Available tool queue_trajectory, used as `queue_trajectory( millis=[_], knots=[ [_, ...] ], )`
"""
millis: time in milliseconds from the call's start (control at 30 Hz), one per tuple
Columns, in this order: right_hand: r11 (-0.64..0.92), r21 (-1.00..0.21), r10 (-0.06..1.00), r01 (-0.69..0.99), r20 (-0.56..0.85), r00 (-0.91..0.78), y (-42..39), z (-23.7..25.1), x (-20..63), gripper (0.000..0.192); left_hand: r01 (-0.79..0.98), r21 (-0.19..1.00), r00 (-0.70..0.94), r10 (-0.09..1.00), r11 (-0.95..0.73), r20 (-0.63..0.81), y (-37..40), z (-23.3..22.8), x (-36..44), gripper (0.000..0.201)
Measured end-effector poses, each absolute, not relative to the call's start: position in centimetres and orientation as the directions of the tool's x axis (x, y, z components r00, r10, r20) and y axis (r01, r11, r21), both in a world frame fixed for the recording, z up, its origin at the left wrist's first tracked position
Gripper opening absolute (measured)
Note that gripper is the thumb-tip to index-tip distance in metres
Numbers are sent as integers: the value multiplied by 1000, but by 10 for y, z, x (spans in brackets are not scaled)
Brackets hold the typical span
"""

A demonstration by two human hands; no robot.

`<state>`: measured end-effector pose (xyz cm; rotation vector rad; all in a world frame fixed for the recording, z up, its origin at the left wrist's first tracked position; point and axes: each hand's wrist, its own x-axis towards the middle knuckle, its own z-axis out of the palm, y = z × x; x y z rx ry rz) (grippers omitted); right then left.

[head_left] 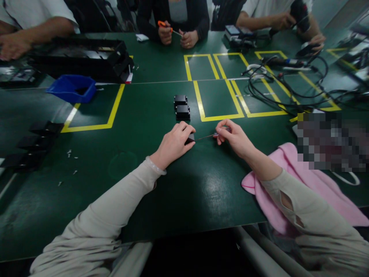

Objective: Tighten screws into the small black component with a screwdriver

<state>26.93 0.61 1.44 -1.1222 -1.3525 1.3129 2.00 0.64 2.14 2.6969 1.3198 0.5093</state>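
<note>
My left hand [176, 143] is closed over a small black block-shaped part [189, 138] on the green table; the fingers hide most of it. In my right hand [233, 137] is a screwdriver [208, 135], its thin metal shaft pointing left with the tip at the right side of that part. The fingers wrap its handle, which is mostly covered. Just beyond my left hand, two similar black parts [182, 111] stand one behind the other. Several small screws [69, 154] lie loose to the left.
At left are a blue bin [75, 89], a long black tray [77, 57] and several black parts [33, 144]. A pink cloth [288, 169] lies under my right forearm. Black cables [285, 96] tangle at far right. Opposite, a person holds an orange-handled screwdriver [165, 25]; others sit on both sides.
</note>
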Motion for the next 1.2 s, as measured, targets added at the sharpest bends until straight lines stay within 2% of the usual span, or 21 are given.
queue_trajectory(
  millis=[867,1067,1200],
  knots=[
    [27,-1000,988,-5,27,-153,7,12,269,32,747,239,568,782,-621,256,6,20,20,30],
    [5,-999,985,33,-1,-171,7,13,269,37,750,247,563,788,-614,248,6,21,20,30],
    [20,-1000,987,5,19,-158,7,12,269,34,752,237,565,787,-615,250,6,21,20,32]
  ],
)
